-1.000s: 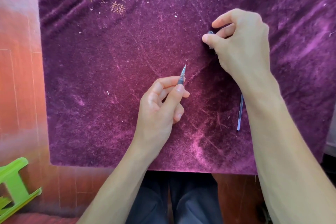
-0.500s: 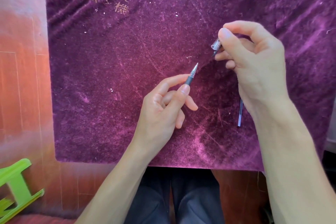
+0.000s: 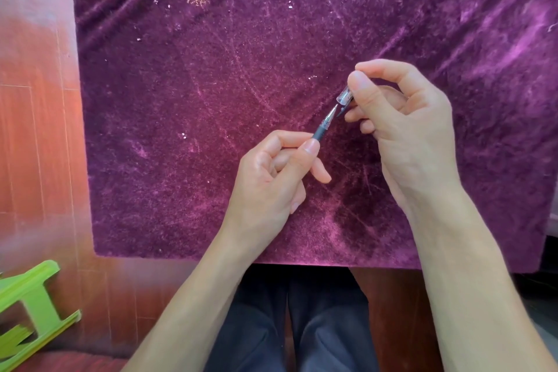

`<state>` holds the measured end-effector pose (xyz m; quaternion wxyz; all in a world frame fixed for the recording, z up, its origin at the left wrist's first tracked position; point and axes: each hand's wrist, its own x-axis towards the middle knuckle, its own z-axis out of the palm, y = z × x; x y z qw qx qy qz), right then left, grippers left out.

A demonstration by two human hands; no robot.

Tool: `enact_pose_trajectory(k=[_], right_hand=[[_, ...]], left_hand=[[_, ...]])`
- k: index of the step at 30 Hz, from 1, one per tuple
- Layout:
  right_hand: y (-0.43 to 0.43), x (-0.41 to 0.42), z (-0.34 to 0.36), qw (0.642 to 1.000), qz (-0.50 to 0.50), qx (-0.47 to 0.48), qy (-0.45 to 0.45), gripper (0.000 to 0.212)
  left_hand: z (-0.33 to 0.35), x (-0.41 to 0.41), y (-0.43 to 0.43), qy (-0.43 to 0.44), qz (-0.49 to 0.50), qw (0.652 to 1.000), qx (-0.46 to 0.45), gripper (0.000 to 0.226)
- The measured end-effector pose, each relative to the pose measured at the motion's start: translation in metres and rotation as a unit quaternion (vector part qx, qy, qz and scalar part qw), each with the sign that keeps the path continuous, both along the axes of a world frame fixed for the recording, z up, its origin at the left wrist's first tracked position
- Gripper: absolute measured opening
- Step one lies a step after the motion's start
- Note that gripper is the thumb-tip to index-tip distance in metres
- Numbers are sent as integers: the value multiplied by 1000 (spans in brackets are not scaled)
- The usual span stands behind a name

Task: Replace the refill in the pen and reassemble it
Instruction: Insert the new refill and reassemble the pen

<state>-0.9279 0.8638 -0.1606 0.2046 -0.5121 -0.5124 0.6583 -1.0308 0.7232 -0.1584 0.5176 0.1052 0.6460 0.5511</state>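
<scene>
Pen with a dark grey grip and tapered metal tip [image 3: 324,123], its point angled toward one o'clock, sits pinched between the thumb and forefinger of my left hand [image 3: 271,181], the rest of the barrel hidden in my curled palm. Just beyond the tip, at one o'clock and barely apart from it, my right hand [image 3: 401,130] closes thumb and forefinger on a clear plastic cap [image 3: 345,96], its mouth facing the point. Both hands hover over the plush purple velvet cloth [image 3: 241,69] that covers the work surface; red-brown wooden flooring [image 3: 36,130] runs along the nine o'clock side, and a lime-green plastic stool [image 3: 33,302] shows at seven o'clock. With the tip already seated on the barrel, I judge the refill swap done and the body screwed together; what remains appears to be sliding the cap over the point. No spare refill is visible on the cloth.
</scene>
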Motion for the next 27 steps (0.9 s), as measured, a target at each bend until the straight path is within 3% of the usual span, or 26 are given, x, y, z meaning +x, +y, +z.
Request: enact_pose_trajectory(k=[27], right_hand=[[-17, 11, 0, 999, 32, 28, 27, 10]], left_hand=[[4, 11, 1, -11, 24, 1000, 7, 8]])
